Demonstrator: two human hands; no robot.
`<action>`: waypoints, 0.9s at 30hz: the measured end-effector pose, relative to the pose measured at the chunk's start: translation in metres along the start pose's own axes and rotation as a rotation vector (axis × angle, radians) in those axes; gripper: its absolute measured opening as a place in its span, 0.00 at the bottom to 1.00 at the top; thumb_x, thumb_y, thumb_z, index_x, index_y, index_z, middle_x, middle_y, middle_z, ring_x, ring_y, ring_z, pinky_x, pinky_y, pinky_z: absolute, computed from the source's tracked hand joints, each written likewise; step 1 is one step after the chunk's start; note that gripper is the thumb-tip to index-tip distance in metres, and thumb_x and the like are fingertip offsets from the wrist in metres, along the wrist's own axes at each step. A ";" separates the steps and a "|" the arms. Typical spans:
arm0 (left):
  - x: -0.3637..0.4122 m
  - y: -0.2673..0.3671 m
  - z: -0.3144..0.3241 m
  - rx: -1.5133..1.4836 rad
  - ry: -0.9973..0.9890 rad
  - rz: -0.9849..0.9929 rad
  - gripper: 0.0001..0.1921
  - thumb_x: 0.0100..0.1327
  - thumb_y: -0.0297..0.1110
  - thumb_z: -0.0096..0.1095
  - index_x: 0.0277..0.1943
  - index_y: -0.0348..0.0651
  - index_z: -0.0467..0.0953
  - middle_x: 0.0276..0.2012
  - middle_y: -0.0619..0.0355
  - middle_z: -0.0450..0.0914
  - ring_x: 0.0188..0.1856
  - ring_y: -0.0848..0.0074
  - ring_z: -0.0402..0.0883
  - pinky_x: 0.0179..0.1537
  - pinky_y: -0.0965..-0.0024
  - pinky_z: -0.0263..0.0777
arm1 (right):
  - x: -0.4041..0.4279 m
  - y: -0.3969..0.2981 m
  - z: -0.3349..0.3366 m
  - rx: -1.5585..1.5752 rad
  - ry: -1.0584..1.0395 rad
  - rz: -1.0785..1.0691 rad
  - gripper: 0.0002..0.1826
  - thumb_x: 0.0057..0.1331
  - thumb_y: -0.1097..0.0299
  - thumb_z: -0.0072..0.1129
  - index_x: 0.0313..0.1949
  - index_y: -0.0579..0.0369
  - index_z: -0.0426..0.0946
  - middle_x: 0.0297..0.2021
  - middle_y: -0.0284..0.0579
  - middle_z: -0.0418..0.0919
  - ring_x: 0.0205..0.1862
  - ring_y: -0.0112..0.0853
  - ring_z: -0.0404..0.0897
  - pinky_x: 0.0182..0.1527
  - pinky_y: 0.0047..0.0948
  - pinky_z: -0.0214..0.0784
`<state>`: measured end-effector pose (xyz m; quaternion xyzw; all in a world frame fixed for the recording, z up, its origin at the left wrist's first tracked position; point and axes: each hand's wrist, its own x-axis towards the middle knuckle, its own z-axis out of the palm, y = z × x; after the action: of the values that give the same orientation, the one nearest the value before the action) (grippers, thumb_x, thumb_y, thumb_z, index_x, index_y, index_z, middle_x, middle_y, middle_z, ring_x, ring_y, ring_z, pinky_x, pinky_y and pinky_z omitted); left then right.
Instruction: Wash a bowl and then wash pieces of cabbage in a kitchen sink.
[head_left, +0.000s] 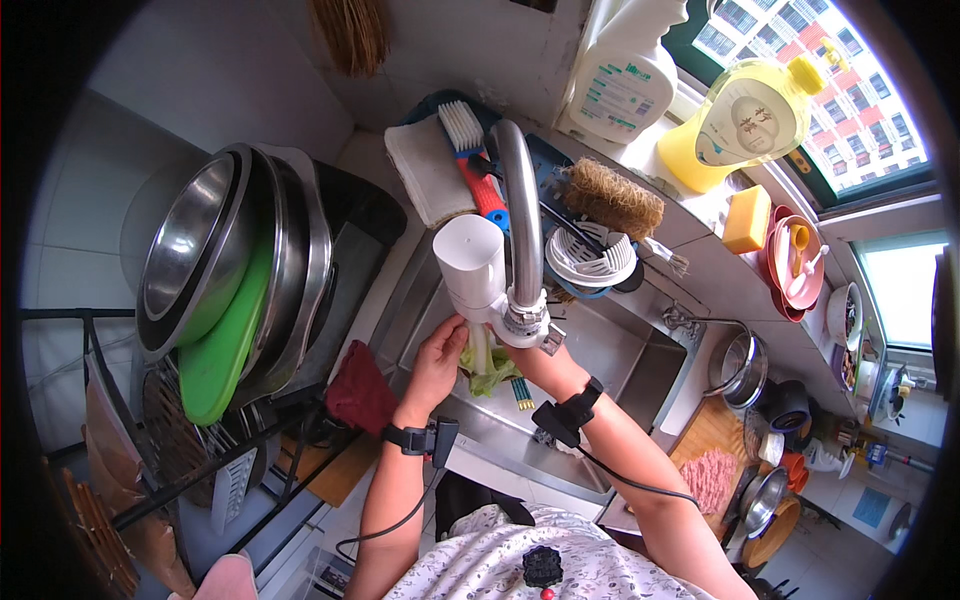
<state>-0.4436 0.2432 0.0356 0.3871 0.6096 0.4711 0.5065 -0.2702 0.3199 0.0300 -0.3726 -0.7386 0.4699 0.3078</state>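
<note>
A piece of green leafy vegetable (487, 369) is over the steel sink (592, 416), under the tap. My left hand (439, 358) grips its left side, thumb and fingers closed at the pale upper part. My right hand (538, 366) meets the leaves from the right. Its fingers are hidden behind the tap, so their grip does not show. A white filter (469, 262) on the curved metal faucet (523, 202) hangs just above both hands. A pale strip below it may be stem or running water. Green sticks with gold ends (523, 394) show beneath the leaves.
Steel bowls (191, 240) and a green cutting board (225, 337) stand in a rack at left. Brushes (480, 172) and a white strainer (592, 255) crowd behind the faucet. Bottles (626, 82) line the windowsill. A pink cloth (709, 480) lies on a wooden board (701, 435) at right.
</note>
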 end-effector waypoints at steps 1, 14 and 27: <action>0.000 0.000 -0.002 0.018 -0.021 0.001 0.15 0.72 0.33 0.50 0.57 0.35 0.71 0.44 0.61 0.78 0.47 0.84 0.72 0.50 0.80 0.66 | -0.002 -0.002 0.000 -0.123 -0.004 0.050 0.14 0.56 0.67 0.61 0.42 0.55 0.77 0.35 0.53 0.81 0.40 0.49 0.80 0.43 0.38 0.72; 0.001 0.014 0.016 -0.687 -0.021 -0.127 0.18 0.75 0.39 0.44 0.59 0.36 0.68 0.52 0.60 0.75 0.52 0.82 0.72 0.55 0.76 0.65 | 0.011 -0.015 0.009 0.345 0.022 0.186 0.20 0.60 0.62 0.67 0.48 0.58 0.75 0.38 0.41 0.81 0.39 0.29 0.78 0.45 0.30 0.70; 0.007 0.012 0.009 -0.449 0.121 -0.044 0.12 0.71 0.35 0.53 0.51 0.39 0.72 0.45 0.61 0.76 0.47 0.82 0.72 0.49 0.75 0.66 | 0.017 -0.040 -0.002 0.343 -0.111 0.126 0.16 0.62 0.67 0.63 0.48 0.57 0.75 0.41 0.46 0.80 0.42 0.33 0.78 0.46 0.32 0.70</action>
<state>-0.4364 0.2543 0.0446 0.2224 0.5271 0.6063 0.5524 -0.2884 0.3236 0.0693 -0.3338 -0.6388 0.6270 0.2955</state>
